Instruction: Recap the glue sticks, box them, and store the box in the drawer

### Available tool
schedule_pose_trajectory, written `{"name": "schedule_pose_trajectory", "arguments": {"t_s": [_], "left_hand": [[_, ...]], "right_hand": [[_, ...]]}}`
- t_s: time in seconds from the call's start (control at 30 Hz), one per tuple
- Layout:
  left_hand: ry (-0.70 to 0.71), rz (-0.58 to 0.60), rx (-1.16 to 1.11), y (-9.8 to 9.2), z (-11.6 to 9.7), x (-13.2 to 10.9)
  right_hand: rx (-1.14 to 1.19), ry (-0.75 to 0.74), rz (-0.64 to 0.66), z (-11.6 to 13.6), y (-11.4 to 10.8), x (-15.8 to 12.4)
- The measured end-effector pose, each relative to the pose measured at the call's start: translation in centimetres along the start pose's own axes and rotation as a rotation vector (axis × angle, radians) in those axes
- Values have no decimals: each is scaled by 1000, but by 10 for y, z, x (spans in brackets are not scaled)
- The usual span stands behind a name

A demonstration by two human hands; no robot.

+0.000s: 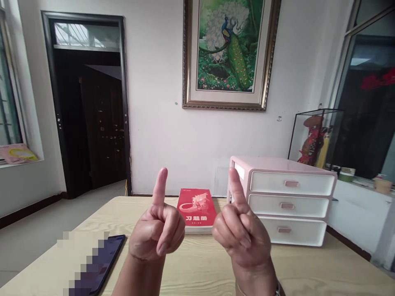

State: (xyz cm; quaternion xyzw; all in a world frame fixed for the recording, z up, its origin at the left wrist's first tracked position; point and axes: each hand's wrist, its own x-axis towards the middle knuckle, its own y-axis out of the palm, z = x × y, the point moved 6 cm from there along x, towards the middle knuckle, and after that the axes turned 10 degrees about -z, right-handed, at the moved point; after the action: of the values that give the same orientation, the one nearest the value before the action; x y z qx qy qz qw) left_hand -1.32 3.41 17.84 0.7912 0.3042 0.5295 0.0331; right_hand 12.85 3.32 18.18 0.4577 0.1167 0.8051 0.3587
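Above the wooden table, my left hand (pixel 157 230) is raised with its index finger pointing up. Its other fingers are curled into the palm, and nothing shows in them. To the right, my right hand (pixel 243 230) makes the same shape, index finger upright and the rest folded, with nothing visible inside. Behind and between the two hands lies a thick red book (pixel 196 209) with white Chinese characters on its cover. Both hands partly overlap the book in view, apparently in front of it. Part of a bracelet (pixel 277 289) shows at my right wrist.
A pink and white drawer unit (pixel 290 205) stands at the table's (pixel 191 267) back right. A dark phone (pixel 106 263), partly pixelated, lies front left. Farther back are a framed peacock picture (pixel 228 98), a dark doorway (pixel 106 123) and a glass display case (pixel 314 139).
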Motion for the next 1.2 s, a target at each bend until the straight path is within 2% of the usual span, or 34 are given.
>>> {"name": "schedule_pose_trajectory", "arguments": {"t_s": [0.13, 0.27, 0.57, 0.7, 1.2], "left_hand": [[-63, -84, 41, -35, 13, 6], [-64, -83, 38, -45, 14, 8], [-35, -53, 34, -29, 4, 3], [-26, 0, 24, -19, 5, 1], [-63, 24, 45, -9, 14, 2]], "right_hand": [[-27, 33, -89, -18, -38, 17], [-38, 39, -97, -20, -45, 22], [-60, 29, -51, -13, -21, 6], [-66, -2, -59, -9, -15, 0], [-93, 57, -82, -11, -20, 3]]}}
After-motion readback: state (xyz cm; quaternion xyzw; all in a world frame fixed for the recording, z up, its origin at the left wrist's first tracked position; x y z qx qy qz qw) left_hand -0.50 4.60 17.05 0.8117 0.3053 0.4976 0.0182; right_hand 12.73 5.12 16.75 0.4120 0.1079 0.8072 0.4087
